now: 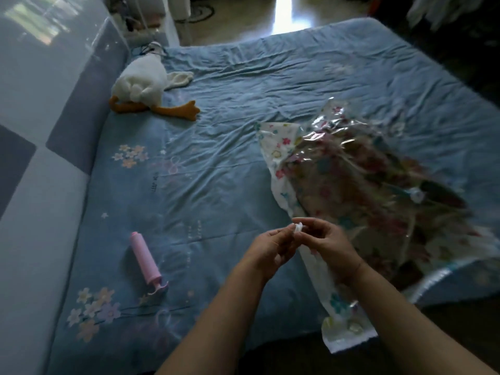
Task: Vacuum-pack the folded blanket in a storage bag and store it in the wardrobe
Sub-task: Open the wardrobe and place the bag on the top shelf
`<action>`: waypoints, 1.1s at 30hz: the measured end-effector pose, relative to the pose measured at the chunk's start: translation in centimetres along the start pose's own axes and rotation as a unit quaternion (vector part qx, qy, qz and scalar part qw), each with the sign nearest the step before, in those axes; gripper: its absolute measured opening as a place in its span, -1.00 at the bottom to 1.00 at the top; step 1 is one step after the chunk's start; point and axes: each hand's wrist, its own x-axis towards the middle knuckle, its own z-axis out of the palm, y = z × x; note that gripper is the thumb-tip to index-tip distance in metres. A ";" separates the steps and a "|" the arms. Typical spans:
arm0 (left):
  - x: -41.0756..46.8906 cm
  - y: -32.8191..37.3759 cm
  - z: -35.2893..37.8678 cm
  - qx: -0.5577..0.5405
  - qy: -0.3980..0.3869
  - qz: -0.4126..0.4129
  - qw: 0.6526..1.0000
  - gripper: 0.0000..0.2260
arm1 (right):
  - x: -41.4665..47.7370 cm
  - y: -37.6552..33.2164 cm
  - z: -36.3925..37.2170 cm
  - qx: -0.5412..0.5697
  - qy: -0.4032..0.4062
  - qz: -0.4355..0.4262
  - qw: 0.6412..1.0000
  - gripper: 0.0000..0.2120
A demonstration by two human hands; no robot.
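Note:
A clear storage bag [359, 174] with a flower print lies on the right half of the bed, and the folded blanket shows through it as a dark floral mass. A round white valve [417, 196] sits on the bag's top side. My left hand [273, 249] and my right hand [328, 244] meet just above the bag's near edge. Together they pinch a small white piece [298, 227] between their fingertips. A pink hand pump [146, 259] lies on the sheet to the left of my hands.
The blue bed sheet [230, 171] with flower prints covers the mattress. A white plush duck [147, 85] with orange feet lies at the far left by the padded headboard [40, 131]. Beyond the bed's far edge is a glossy floor [286, 20].

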 end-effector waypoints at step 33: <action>19.1 -10.1 27.6 0.556 0.174 0.160 0.797 -0.58 | 2.2 6.2 -38.8 -0.275 0.252 0.068 0.926 -0.76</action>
